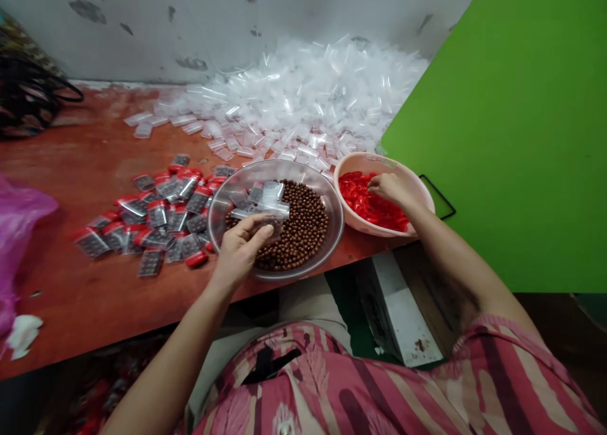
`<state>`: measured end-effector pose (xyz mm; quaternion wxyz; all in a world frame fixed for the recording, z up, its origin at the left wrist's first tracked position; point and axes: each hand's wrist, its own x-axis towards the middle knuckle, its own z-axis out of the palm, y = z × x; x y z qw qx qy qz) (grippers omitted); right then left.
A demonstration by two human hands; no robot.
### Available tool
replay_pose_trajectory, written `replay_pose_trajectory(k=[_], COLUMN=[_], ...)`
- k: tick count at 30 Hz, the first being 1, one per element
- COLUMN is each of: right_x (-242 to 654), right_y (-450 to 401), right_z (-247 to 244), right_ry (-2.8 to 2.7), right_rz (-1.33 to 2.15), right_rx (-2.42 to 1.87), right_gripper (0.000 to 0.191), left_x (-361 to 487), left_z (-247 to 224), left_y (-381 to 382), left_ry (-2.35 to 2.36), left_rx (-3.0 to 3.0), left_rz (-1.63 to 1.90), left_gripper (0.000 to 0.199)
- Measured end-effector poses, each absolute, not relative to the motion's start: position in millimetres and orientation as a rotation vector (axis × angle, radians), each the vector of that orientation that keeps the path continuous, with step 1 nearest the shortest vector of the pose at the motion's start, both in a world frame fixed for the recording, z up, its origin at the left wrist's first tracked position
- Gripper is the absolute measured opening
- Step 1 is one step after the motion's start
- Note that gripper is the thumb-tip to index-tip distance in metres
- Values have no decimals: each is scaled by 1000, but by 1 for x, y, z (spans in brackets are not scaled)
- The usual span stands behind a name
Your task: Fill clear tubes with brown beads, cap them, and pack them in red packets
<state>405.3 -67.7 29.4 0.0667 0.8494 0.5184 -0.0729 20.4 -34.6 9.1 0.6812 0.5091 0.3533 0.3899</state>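
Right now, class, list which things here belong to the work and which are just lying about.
Work: left hand, right hand, clear bowl of brown beads, pink bowl of red beads, clear plastic bags, filled packets.
Lying about: pink plastic bag, black straps, white tissue.

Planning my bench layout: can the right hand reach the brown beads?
Probably yes. The right hand sits in the pink bowl, beside the clear bowl holding the brown beads. Only the clear rim lies between, and the left hand is on the beads' far side.

No legible text found. A small label (pixel 387 162) on the rim of the pink plastic bowl (pixel 355 161) is too blurred to read.
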Motion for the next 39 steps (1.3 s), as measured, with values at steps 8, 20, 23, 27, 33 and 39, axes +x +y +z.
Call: replay_pose_trajectory(k=[8,20,23,27,33,39], right_x=[401,388,348,281,219,207], right_y=[-36,-79,-89,-91,-85,-85], right_z=[2,48,63,73,66,69], right_ry=[1285,1869,2197,2523,3018,3068], right_rz=[-214,-208,-481,-852,-917,-586], right_rx=[2603,3007,3087,2913,2335,2107], right_gripper=[33,34,36,29,27,21], left_x=[20,19,19,20,18,16], left_z=[10,6,4,3,7,12], left_y=[-36,-35,-36,-37,-41,-46], left_ry=[863,793,798,768,681,670], left_rx=[1216,1391,1514,1588,1646,1649], left_rz=[853,874,900,912,939,966], left_gripper=[41,37,34,30,29,28])
